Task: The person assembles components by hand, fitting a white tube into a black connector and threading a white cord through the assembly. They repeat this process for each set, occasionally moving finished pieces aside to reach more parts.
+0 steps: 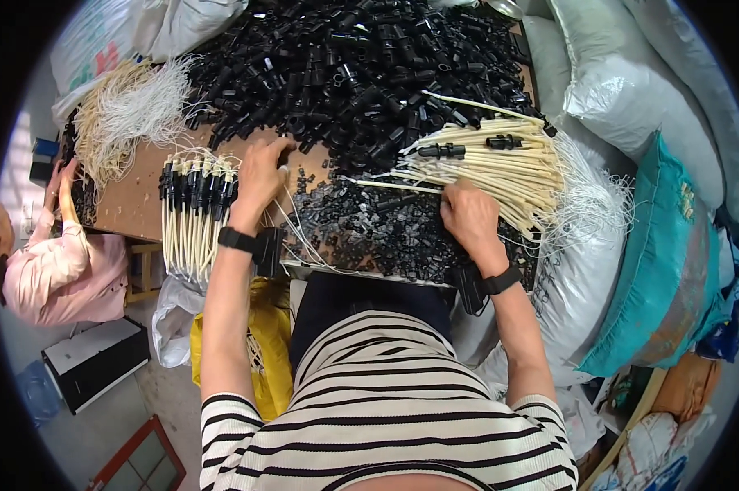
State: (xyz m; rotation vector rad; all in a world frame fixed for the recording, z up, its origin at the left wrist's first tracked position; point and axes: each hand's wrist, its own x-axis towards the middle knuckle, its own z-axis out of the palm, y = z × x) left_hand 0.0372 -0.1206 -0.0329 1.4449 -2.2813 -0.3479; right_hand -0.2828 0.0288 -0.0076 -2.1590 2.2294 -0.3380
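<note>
My left hand (261, 176) is closed above the bench, its fingertips around a black plastic fitting that is mostly covered. Thin white wires (300, 229) trail past it toward the bench's front edge. My right hand (472, 214) is curled, with its fingertips at a cream tube (395, 186) beside a bundle of cream sleeved wires (500, 168); what the fingers grip is hidden. Between my hands lie many small black and clear clips (369, 225). Two black fittings (441, 151) rest on the bundle. Left of my left hand, cream tubes with black fittings (197, 184) lie in a row.
Black plastic fittings (336, 74) are heaped across the back of the brown bench (132, 200). A tangle of white wires (144, 106) lies at the far left, near a co-worker in pink (66, 274). White sacks (631, 106) and a teal sack (644, 262) crowd the right side.
</note>
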